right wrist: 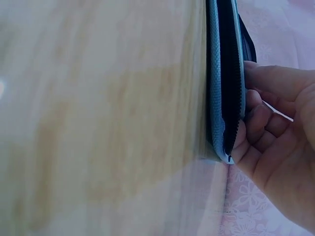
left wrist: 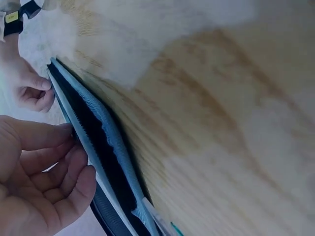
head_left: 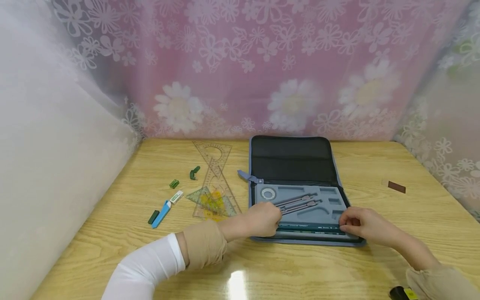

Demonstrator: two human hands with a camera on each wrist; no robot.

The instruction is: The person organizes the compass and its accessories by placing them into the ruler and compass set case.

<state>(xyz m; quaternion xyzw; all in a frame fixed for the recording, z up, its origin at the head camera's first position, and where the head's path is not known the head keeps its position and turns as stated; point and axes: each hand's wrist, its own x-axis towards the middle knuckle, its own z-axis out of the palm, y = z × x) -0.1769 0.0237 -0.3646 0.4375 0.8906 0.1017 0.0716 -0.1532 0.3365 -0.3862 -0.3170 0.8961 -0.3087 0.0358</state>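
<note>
Case point(head_left: 292, 166) lies open on the tabletop point(head_left: 300, 268), lid folded back toward the flowered curtain point(head_left: 240, 62). Along its front edge, the left hand point(head_left: 262, 219) and right hand point(head_left: 369, 227) pinch opposite ends of a green pencil point(head_left: 309, 227) at the gray tray point(head_left: 326, 218). Transparent set squares point(head_left: 226, 189) lie near the left side, a blue tool point(head_left: 161, 214) farther out; rightward, the tabletop runs wide past the case's edge to a brown strip point(head_left: 396, 187).

Pencils point(head_left: 309, 227) in case point(head_left: 294, 168), set squares point(head_left: 216, 167) left

Between the fingers point(head_left: 350, 211), a matt tray point(head_left: 311, 189) is edged by a woven-cloth case point(left wrist: 115, 152), above a glossy wood-grained table point(head_left: 311, 271).
</note>
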